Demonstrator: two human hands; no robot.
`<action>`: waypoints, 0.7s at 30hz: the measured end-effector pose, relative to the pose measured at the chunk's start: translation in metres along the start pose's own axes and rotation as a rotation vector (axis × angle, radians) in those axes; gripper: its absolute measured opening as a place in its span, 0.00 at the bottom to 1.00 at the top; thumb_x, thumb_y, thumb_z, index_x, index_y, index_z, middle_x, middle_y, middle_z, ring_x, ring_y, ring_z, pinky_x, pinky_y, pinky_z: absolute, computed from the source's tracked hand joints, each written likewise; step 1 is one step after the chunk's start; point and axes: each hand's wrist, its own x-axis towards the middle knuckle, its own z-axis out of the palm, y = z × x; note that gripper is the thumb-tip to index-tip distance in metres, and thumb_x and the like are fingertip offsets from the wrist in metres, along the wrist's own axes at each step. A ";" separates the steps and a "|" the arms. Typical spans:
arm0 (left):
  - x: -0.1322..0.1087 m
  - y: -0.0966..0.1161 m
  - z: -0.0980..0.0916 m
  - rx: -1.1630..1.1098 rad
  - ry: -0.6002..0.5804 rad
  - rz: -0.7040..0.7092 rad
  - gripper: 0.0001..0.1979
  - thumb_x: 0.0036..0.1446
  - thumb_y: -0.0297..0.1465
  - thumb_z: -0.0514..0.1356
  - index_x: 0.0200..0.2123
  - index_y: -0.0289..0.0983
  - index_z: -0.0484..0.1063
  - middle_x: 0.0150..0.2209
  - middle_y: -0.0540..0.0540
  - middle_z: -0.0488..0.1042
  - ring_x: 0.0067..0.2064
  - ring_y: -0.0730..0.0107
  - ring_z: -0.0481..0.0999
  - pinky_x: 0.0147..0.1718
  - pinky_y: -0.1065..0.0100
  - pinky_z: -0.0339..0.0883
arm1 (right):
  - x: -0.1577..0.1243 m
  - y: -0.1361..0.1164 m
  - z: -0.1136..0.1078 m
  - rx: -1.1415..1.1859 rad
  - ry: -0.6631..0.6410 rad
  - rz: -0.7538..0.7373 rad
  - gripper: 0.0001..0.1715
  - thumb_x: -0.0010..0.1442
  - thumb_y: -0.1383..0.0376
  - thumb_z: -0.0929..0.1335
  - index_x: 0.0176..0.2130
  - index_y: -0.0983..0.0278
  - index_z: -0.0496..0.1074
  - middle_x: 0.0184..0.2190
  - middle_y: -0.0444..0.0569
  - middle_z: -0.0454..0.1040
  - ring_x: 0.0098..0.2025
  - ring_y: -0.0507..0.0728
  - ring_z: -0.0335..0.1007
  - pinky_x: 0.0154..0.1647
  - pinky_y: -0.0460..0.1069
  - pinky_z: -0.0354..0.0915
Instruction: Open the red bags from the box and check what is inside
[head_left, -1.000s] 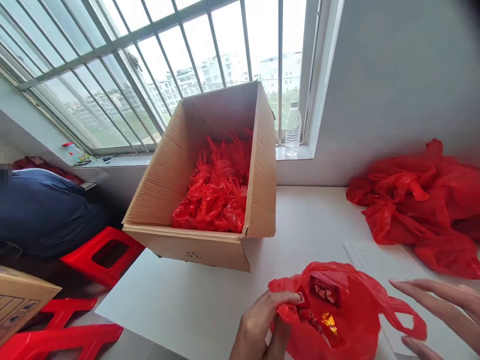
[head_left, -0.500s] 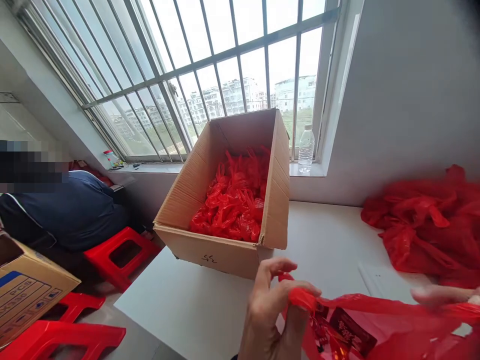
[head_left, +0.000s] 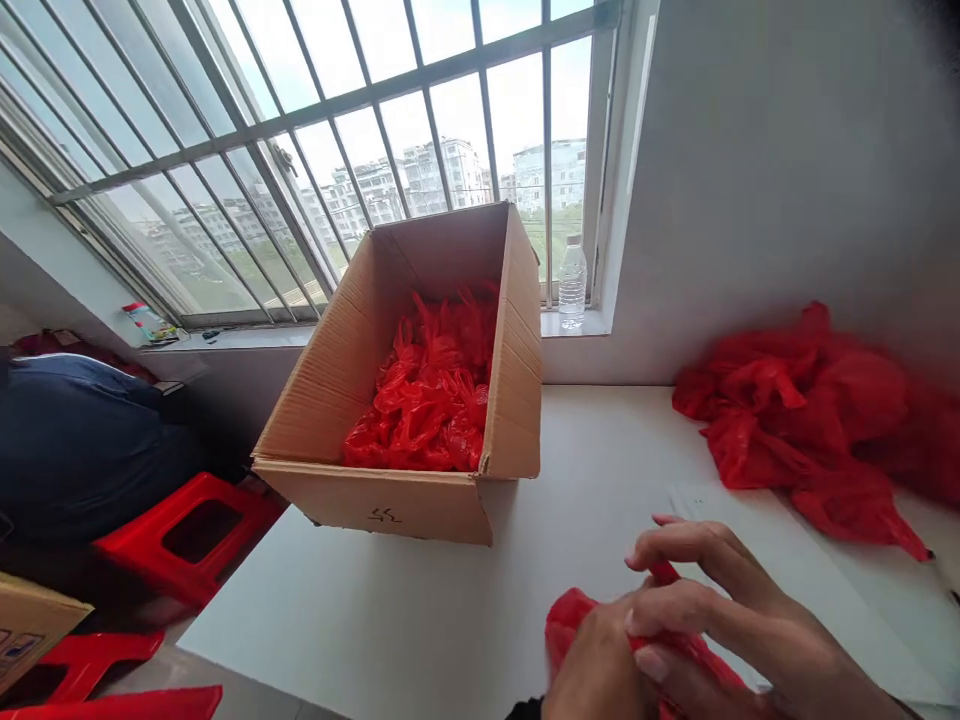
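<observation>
Near the bottom edge of the view, over the front of the white tabletop [head_left: 420, 610], both hands are bunched together on a red plastic bag [head_left: 574, 615]. The left hand [head_left: 596, 665] has its grip curled shut around the bag's gathered plastic. The right hand [head_left: 720, 625] lies over it, thumb and fingers pinching the same bundle while the forefinger stays stretched out above. What the bag holds cannot be made out.

Open room lies just ahead: a bare strip of tabletop runs from the hands to the wall, between the box on the left and the heap on the right. The tabletop's left edge slants down towards the floor, and the cardboard box [head_left: 375, 500] sits at that edge with its near left corner reaching slightly past it. A flat white sheet [head_left: 757, 520] lies just beyond the right hand.

A loose heap of red bags [head_left: 810, 420] fills the right side against the wall, well apart from the hands. On the window sill a clear water bottle [head_left: 572, 285] stands upright behind the box's far right corner. Red plastic stools [head_left: 187, 525] stand on the floor to the left, and beside them a person in a dark blue top [head_left: 82, 440].

The box stands open, flaps up, and is filled partway with small tied red bags [head_left: 427, 400].
</observation>
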 end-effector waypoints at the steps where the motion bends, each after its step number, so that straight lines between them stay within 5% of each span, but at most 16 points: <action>1: -0.003 0.003 -0.001 -0.024 0.033 -0.060 0.09 0.57 0.42 0.64 0.36 0.46 0.81 0.34 0.45 0.81 0.35 0.60 0.78 0.34 0.66 0.71 | 0.001 -0.001 -0.001 -0.003 -0.023 0.041 0.12 0.63 0.59 0.69 0.47 0.50 0.71 0.49 0.47 0.72 0.53 0.58 0.72 0.54 0.52 0.73; 3: -0.004 0.010 -0.007 -0.130 0.039 -0.210 0.15 0.59 0.46 0.62 0.30 0.42 0.78 0.27 0.46 0.78 0.31 0.64 0.77 0.30 0.68 0.69 | 0.001 -0.001 -0.004 0.058 -0.052 0.197 0.13 0.67 0.58 0.66 0.51 0.50 0.70 0.52 0.49 0.71 0.55 0.58 0.70 0.53 0.52 0.73; 5: 0.005 0.016 -0.015 -0.314 -0.075 -0.332 0.21 0.60 0.51 0.59 0.27 0.40 0.74 0.18 0.50 0.70 0.23 0.70 0.71 0.24 0.70 0.65 | 0.000 0.002 -0.006 0.172 -0.067 0.327 0.11 0.69 0.58 0.63 0.49 0.51 0.70 0.46 0.47 0.73 0.49 0.56 0.72 0.47 0.50 0.73; 8: 0.024 0.019 -0.025 -0.563 -0.234 -0.378 0.21 0.62 0.51 0.57 0.36 0.39 0.76 0.18 0.52 0.68 0.21 0.71 0.68 0.22 0.71 0.62 | -0.004 0.004 -0.008 0.309 -0.059 0.442 0.07 0.68 0.59 0.64 0.42 0.53 0.72 0.36 0.43 0.73 0.40 0.53 0.72 0.43 0.49 0.70; 10: 0.033 0.017 -0.031 -0.599 -0.259 -0.331 0.18 0.63 0.47 0.58 0.42 0.38 0.77 0.26 0.48 0.74 0.28 0.70 0.73 0.29 0.71 0.67 | -0.008 0.005 -0.008 0.361 -0.066 0.484 0.07 0.67 0.58 0.65 0.39 0.54 0.73 0.34 0.42 0.73 0.38 0.52 0.71 0.41 0.49 0.69; 13: 0.037 0.016 -0.037 -0.472 -0.303 -0.221 0.12 0.61 0.40 0.63 0.37 0.36 0.77 0.34 0.46 0.76 0.36 0.71 0.73 0.40 0.70 0.66 | -0.013 0.007 -0.003 0.387 -0.091 0.489 0.08 0.67 0.56 0.65 0.41 0.53 0.73 0.39 0.43 0.75 0.43 0.54 0.72 0.45 0.50 0.68; 17: 0.034 0.019 -0.039 -0.308 -0.328 -0.141 0.07 0.58 0.34 0.66 0.34 0.35 0.75 0.32 0.49 0.72 0.34 0.73 0.69 0.36 0.72 0.64 | -0.014 0.017 0.008 0.408 -0.174 0.443 0.24 0.68 0.53 0.63 0.61 0.51 0.62 0.55 0.46 0.72 0.60 0.58 0.65 0.69 0.61 0.52; 19: 0.032 0.019 -0.038 -0.207 -0.288 -0.067 0.03 0.57 0.29 0.64 0.35 0.36 0.73 0.33 0.49 0.72 0.33 0.73 0.69 0.34 0.72 0.64 | -0.013 0.022 0.013 0.467 -0.225 0.486 0.24 0.69 0.52 0.61 0.62 0.53 0.62 0.52 0.47 0.75 0.58 0.58 0.68 0.71 0.63 0.46; 21: 0.030 0.013 -0.036 0.003 -0.187 0.112 0.07 0.55 0.22 0.62 0.37 0.38 0.73 0.33 0.49 0.74 0.33 0.73 0.71 0.32 0.73 0.64 | -0.012 0.025 0.017 0.521 -0.213 0.553 0.22 0.71 0.52 0.58 0.56 0.56 0.67 0.48 0.48 0.76 0.54 0.58 0.71 0.66 0.60 0.55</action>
